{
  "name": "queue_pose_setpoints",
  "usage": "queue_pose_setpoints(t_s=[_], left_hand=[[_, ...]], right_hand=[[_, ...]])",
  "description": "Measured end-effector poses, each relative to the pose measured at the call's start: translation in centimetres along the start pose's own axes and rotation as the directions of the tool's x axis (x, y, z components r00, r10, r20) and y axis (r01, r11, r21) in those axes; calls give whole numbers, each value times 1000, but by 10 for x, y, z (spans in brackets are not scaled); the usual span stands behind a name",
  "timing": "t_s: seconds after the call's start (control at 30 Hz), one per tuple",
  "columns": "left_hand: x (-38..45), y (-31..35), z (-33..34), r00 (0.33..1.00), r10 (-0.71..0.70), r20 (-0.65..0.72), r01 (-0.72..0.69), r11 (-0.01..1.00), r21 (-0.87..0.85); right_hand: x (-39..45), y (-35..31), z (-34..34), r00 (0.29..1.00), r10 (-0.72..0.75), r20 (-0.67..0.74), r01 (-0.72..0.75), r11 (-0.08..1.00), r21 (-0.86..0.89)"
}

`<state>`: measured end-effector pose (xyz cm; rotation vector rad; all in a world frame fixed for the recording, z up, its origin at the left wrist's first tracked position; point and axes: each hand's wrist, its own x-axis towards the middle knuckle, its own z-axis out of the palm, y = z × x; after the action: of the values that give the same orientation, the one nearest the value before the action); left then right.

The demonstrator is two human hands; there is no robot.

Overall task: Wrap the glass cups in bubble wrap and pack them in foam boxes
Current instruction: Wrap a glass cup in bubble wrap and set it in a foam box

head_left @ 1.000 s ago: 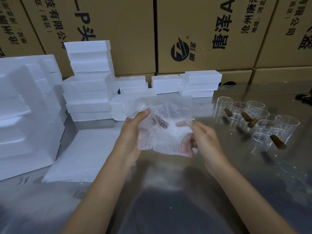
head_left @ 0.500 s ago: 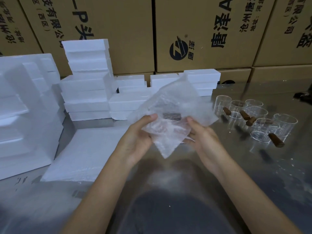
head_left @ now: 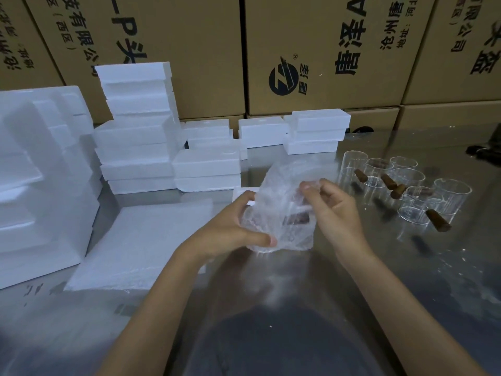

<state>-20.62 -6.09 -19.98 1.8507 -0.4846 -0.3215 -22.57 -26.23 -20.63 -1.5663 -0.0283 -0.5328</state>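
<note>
Both hands hold bubble wrap above table, cups right.

Left hand, right hand gripping

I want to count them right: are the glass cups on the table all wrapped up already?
No, the cups on the table stand bare; only the one in the hands is in bubble wrap.

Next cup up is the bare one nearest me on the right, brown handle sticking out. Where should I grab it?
Take the nearest glass cup by its brown handle, coming from the right and near side. The handle points outward, away from the other cups, so fingers likely won't knock their thin glass walls.
</note>
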Motion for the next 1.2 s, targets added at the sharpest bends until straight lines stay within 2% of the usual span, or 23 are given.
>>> queue_pose_setpoints(t_s=[0.1, 0.2, 0.3, 0.37, 0.43, 0.5, 0.57, 0.7, 0.83, 0.93, 1.0, 1.07, 1.1, 1.13, 1.2], left_hand=[[-1, 0, 4, 996, -25, 91, 17, 996, 83], [1, -1, 5, 996, -42, 78, 31, 990, 136], [2, -1, 1, 1000, -24, 7, 24, 999, 42], [5, -3, -1, 996, -20, -84, 17, 999, -32], [7, -5, 1, 980, -45, -194, 38, 998, -42], [10, -8, 7, 963, -68, -261, 70, 998, -3], [12, -8, 14, 959, -49, -280, 68, 996, 57], [11, -3, 21, 966, 0, -258, 42, 987, 156], [5, 5, 7, 971, 94, -222, -67, 989, 129], [0, 9, 10, 967, 196, -165, -153, 958, 241], [0, 8, 18, 964, 221, -149, -146, 905, 398], [2, 3, 22, 969, 224, -105, -126, 811, 571], [2, 0, 22, 974, 214, -81, -116, 768, 630], [2, -1, 22, 978, 198, -59, -109, 739, 665], [2, -2, 21, 984, 173, -40, -96, 709, 699]], right_hand=[[-4, 1, 3, 994, -37, 107, 42, 998, -51], [-7, -1, 3, 987, -4, 163, 6, 1000, -15], [-7, -6, 4, 988, 22, 155, -25, 1000, 18], [-7, -7, 4, 996, 37, 81, -42, 998, 55], [-6, -8, 5, 1000, -4, 5, 4, 999, 40], [-8, -8, 6, 996, -84, 24, 85, 996, -31], [-11, -4, 9, 980, -144, 138, 164, 975, -152], [-17, 10, 12, 904, -91, 419, 311, 812, -493], [-17, 18, 11, 885, -84, 457, 386, 680, -623], [-17, 19, 12, 869, -90, 487, 428, 630, -648], [-17, 15, 12, 899, -162, 408, 399, 687, -607], [-16, 11, 11, 953, -231, 196, 297, 841, -453], [-14, 9, 10, 971, -208, 120, 237, 909, -343], [-13, 8, 10, 981, -168, 102, 188, 951, -246], [-12, 9, 11, 974, -159, 163, 193, 957, -217]])
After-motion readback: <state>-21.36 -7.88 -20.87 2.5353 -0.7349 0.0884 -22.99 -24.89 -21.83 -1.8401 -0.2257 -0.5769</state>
